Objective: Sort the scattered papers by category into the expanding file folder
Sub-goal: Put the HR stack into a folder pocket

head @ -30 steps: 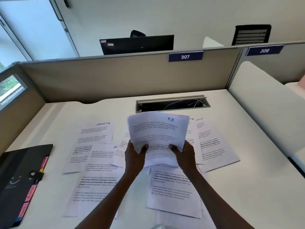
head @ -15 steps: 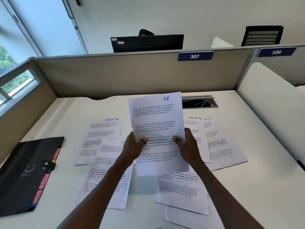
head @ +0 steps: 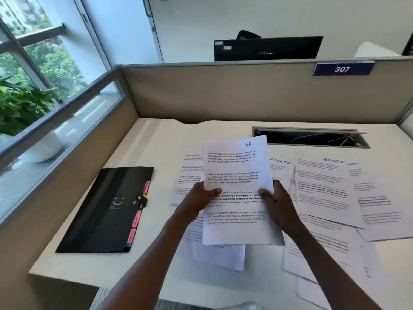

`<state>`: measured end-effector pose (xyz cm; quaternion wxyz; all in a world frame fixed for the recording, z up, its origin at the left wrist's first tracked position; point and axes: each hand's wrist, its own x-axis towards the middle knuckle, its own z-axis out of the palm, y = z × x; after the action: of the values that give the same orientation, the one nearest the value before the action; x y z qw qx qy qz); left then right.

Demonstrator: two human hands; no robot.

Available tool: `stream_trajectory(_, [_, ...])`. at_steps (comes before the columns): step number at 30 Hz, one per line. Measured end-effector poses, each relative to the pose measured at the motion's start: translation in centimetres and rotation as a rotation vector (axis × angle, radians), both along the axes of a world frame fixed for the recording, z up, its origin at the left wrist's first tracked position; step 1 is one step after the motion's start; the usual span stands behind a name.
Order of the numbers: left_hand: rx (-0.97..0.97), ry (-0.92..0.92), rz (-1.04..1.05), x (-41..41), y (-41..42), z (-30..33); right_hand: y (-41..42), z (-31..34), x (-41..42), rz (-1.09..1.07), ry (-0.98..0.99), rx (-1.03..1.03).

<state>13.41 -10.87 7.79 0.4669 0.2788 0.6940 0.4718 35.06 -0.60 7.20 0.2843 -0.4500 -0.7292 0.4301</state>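
Both my hands hold one sheet marked "HR" [head: 237, 175] above the middle of the tabletop [head: 156, 260], lifted and facing me. Left hand [head: 199, 200] grips its left edge, thumb on the printed face, the other fingers curled behind the page. Right hand [head: 276, 203] grips the right edge the same way, thumb on the front. More than one page may be in the hold; a second edge shows at the lower right, but I cannot tell for sure.

Expanding file folder [head: 105, 211]: black, shut, lying flat near the tabletop's left edge, well apart from the held sheet. Coloured tabs [head: 136, 220], pink, yellow and blue, run along its right side. A small clasp sits at the middle of that side.

Scattered papers [head: 324, 193] lie flat under and to the right of my hands, overlapping one another. Two show "SPORTS" written at the top. Further sheets lie toward the near edge, partly covered by my arms.

Cable slot [head: 310, 137] is cut in the tabletop near the far edge, wires inside. Partition [head: 223, 92] stands along the far edge with a "307" plate [head: 343, 69].
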Motion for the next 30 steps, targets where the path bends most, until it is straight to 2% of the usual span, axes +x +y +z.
stream_trajectory(3, [0.021,0.009,0.192,-3.9,-2.7,0.5,-1.8,-0.5,-2.8,-0.045,-0.003,-0.076])
stream_trajectory(7, [-0.009,0.442,0.623,-10.8,-7.5,-0.9,-3.2,-1.0,-4.8,-0.121,-0.002,-0.106])
stream_trajectory(10, [-0.126,0.553,0.792,-15.6,-11.7,-2.5,-4.5,-1.3,-7.0,-0.169,0.015,-0.124])
stream_trajectory(12, [-0.240,0.610,0.743,-17.9,-13.9,-3.7,-5.4,-1.4,-8.2,-0.195,0.021,-0.124])
stream_trajectory(16, [-0.500,0.640,0.459,-19.1,-15.6,-5.8,-6.8,-1.4,-10.4,-0.213,0.026,-0.138])
stream_trajectory(19, [-0.580,0.715,0.331,-19.1,-15.4,-6.8,-7.7,-1.4,-11.6,-0.201,0.021,-0.145])
stream_trajectory(26, [-0.590,0.887,0.261,-19.4,-15.1,-7.2,-7.8,-1.0,-13.3,-0.189,0.008,-0.130])
stream_trajectory(30, [-0.454,1.023,0.266,-19.9,-15.5,-6.1,-7.8,-0.8,-14.4,-0.157,-0.004,-0.110])
